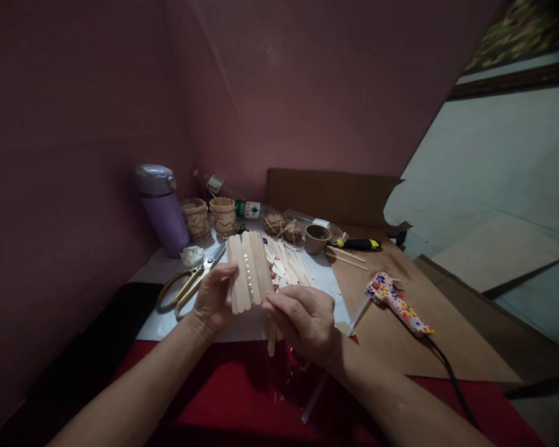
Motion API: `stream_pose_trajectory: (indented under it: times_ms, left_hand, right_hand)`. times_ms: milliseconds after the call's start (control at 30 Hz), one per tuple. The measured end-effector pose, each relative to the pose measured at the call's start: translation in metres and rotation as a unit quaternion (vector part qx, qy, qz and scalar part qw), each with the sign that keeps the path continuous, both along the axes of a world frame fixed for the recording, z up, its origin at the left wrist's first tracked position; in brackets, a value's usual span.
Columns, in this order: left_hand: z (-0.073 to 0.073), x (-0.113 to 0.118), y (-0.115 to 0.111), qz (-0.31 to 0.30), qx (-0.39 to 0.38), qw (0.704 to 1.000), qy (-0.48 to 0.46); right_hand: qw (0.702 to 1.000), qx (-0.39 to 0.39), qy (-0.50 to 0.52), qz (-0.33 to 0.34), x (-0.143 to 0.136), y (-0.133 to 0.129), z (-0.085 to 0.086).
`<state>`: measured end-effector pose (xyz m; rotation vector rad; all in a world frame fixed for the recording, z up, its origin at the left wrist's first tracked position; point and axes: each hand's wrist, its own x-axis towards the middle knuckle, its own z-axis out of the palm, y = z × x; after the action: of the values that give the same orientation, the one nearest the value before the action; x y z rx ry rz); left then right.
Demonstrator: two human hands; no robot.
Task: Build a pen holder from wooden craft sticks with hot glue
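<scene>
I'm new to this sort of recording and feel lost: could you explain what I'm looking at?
There is no machine here, just a person's two bare hands. The single picture comes from a camera worn on the head, looking forward and down.

The left hand holds a panel of flat wooden sticks, with a row of shiny dots along it. The right hand has its fingers at the panel's lower right corner; whether they grip it is unclear.

Around them lie scissors, loose sticks and a flower-patterned tool with a cord; a purple bottle stands farther left.
</scene>
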<state>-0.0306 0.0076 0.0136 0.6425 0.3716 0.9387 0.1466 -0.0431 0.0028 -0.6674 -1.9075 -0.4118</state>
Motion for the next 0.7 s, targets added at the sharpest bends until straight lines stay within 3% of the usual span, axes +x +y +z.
stream_pose_trajectory:
  times_ms: [300, 700]
  left_hand:
    - [0.0022, 0.0004, -0.0013, -0.003, -0.003, 1.000, -0.017]
    - [-0.0017, -0.0035, -0.0004, -0.035, 0.009, 0.999, -0.027]
  right_hand:
    - [0.998, 0.037, -0.052, -0.026, 0.0010, -0.0044, 0.0078]
    - [0.997, 0.044, -0.062, -0.023, 0.0034, 0.0023, 0.0002]
